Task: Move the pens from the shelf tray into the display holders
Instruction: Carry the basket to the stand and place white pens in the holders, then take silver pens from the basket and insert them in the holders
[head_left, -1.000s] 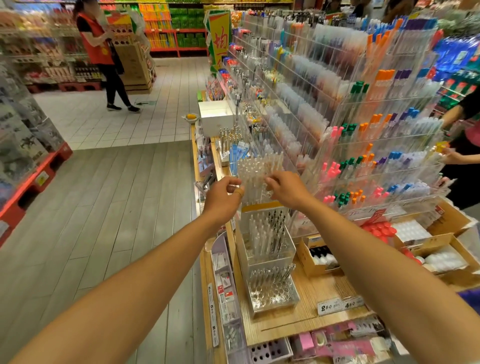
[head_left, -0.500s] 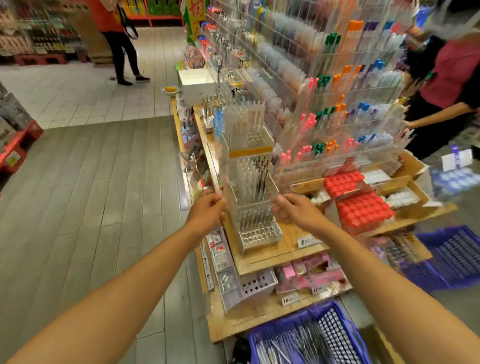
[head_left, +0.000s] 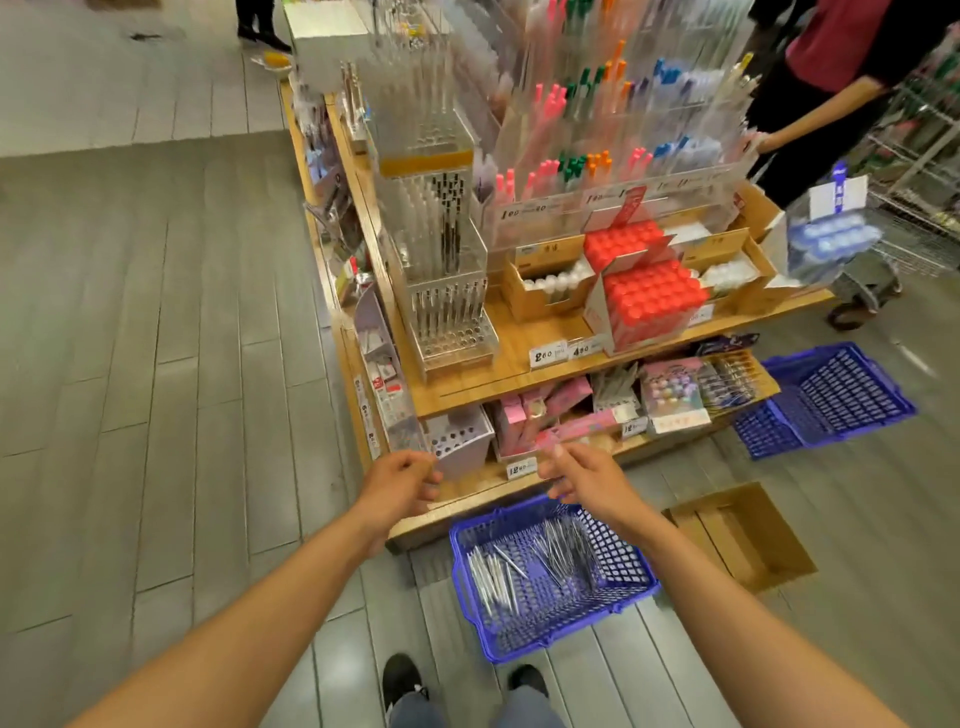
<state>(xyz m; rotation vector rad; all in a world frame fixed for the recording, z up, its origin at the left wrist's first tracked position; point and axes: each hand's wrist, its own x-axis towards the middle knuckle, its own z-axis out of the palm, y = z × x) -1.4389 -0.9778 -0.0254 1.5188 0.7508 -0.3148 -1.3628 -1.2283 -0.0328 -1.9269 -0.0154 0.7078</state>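
Observation:
A blue plastic basket (head_left: 618, 582) stands on the floor at the shelf's foot, with several silver-white pens (head_left: 493, 577) lying in it. Clear tiered display holders (head_left: 447, 291) stand on the wooden shelf's corner, their upper tiers holding upright pens and the lowest tier showing many bare holes. My left hand (head_left: 397, 488) hangs over the shelf's bottom edge with loosely curled fingers, holding nothing. My right hand (head_left: 584, 480) hovers just above the basket's far rim, fingers relaxed and holding nothing.
Red-capped boxes (head_left: 649, 296) and cardboard trays fill the shelf to the right. Another blue basket (head_left: 831, 395) and a flat cardboard box (head_left: 743, 535) lie on the floor at right. A person (head_left: 831, 88) with a wire trolley stands at the far right. My shoes (head_left: 400, 675) are below.
My view has tilted downward and both hands have dropped from the display holders to the bottom shelf level, above the blue basket of pens. The hands hold nothing throughout.

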